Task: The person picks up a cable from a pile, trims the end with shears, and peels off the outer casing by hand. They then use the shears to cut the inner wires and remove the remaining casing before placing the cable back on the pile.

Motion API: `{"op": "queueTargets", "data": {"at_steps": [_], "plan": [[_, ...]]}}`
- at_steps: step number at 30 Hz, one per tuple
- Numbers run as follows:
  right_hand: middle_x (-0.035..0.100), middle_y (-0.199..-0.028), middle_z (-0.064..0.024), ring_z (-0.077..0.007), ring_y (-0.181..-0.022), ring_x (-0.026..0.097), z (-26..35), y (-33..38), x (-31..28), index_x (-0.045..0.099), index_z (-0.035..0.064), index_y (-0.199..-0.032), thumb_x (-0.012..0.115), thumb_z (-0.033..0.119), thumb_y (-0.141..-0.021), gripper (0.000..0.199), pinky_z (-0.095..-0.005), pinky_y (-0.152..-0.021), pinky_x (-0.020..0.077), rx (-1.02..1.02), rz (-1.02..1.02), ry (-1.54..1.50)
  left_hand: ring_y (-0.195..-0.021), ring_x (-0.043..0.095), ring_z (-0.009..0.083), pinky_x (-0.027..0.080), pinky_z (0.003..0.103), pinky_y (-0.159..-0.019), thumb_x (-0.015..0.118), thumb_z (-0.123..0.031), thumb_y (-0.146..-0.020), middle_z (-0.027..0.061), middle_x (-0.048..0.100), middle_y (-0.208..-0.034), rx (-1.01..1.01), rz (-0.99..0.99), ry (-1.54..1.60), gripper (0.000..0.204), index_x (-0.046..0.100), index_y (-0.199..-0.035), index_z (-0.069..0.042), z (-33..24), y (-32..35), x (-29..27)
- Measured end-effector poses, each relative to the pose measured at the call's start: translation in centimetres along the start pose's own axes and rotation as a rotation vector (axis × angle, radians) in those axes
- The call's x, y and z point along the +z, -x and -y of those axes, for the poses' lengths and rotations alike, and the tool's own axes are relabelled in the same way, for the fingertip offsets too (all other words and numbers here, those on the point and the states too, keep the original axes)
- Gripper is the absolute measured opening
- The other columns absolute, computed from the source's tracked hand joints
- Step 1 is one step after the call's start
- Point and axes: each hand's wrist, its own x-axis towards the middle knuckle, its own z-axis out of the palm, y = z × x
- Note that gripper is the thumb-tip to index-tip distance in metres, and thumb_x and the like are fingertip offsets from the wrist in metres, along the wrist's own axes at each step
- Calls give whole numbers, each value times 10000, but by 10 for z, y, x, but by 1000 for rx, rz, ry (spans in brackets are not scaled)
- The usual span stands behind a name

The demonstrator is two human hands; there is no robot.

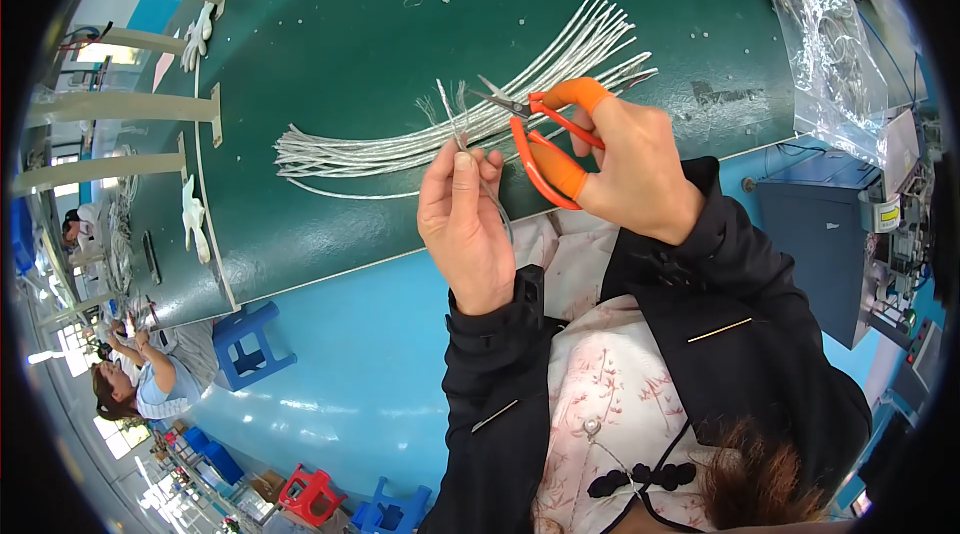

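"What's on the green desk (330,64), starting from the left?"

"A bundle of silvery wires (360,156), stretched across it, loose ends at both sides."

"And the left hand (468,234)?"

"In front of the bundle's middle, its grip closed, thumb against fingers, pinching one wire (447,106) with frayed strands pointing up."

"Further right?"

"The right hand (637,162), orange covers (580,94) on thumb and forefinger. Its grip is wrapped round the orange handles of small scissors (521,111). The handles are spread; the blades stand slightly parted, pointing left near the frayed strands."
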Motion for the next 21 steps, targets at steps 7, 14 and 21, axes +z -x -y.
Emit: {"op": "queueTargets", "data": {"at_steps": [7, 14, 21], "plan": [[443, -546, -27, -102, -448, 378, 3, 4, -13, 574, 12, -1004, 714, 55, -700, 338, -238, -426, 298, 115, 251, -168, -811, 553, 145, 476, 296, -819, 549, -59, -909, 81, 605, -935, 15, 0, -30, 211, 580, -1106, 13, -1, -4, -2], [482, -522, -59, -197, -461, 485, 3, -4, -20, 575, 5, -964, 693, 163, -724, 311, -300, -452, 361, 151, 354, -174, -824, 562, 150, 476, 292, -816, 549, -48, -907, 81, 607, -929, 68, 17, -82, 220, 573, -1116, 17, 2, -2, 0], [517, -512, -81, -248, -462, 545, 3, -5, -22, 585, 8, -934, 694, 237, -734, 324, -329, -462, 400, 136, 375, -133, -826, 569, 153, 475, 291, -813, 551, -35, -903, 81, 612, -925, 76, 28, -98, 228, 568, -1123, 23, 3, -1, 1]]}}
